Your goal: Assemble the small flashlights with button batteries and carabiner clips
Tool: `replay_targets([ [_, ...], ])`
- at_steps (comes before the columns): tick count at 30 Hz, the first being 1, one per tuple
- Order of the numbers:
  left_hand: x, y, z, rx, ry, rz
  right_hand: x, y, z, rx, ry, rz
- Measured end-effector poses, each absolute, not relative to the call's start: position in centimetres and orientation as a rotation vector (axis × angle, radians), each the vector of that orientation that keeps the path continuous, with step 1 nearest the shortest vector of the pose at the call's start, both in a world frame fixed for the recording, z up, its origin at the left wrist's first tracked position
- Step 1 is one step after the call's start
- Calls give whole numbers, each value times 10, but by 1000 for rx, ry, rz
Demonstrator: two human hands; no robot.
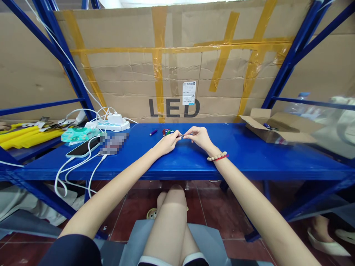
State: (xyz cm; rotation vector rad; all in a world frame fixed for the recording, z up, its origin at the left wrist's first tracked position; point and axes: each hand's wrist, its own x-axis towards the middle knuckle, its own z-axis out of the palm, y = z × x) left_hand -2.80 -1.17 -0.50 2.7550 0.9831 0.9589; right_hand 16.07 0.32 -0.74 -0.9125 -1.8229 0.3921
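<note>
My left hand [168, 143] and my right hand [200, 136] meet above the blue tabletop. Both have their fingers pinched at a small, dark, slim piece [181, 137], too small for me to name. The left fingers wrap one end of it while the right thumb and fingertips touch the other. Just behind the left hand lies a little group of red, green and dark small parts [167, 132], partly hidden by that hand. To its left, a short purple cylinder [153, 132] rests on the table.
An open cardboard box [288, 136] with small dark pieces inside stands at the right. On the left are a phone [83, 147], white cables, a power strip [113, 125] and a teal packet [80, 135]. A big taped cardboard panel [124, 85] closes off the back between blue posts.
</note>
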Motion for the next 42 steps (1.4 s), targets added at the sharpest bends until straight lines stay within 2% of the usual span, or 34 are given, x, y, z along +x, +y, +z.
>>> replay_targets([
  [10, -29, -8, -9, 2850, 932, 1050, 162, 0, -5, -1114, -1841, 525],
  [24, -30, -5, -11, 2913, 909, 1122, 162, -4, 0, -1079, -1858, 640],
  [42, -29, -6, -10, 2977, 950, 1055, 159, -9, 2, -1116, -1821, 795],
])
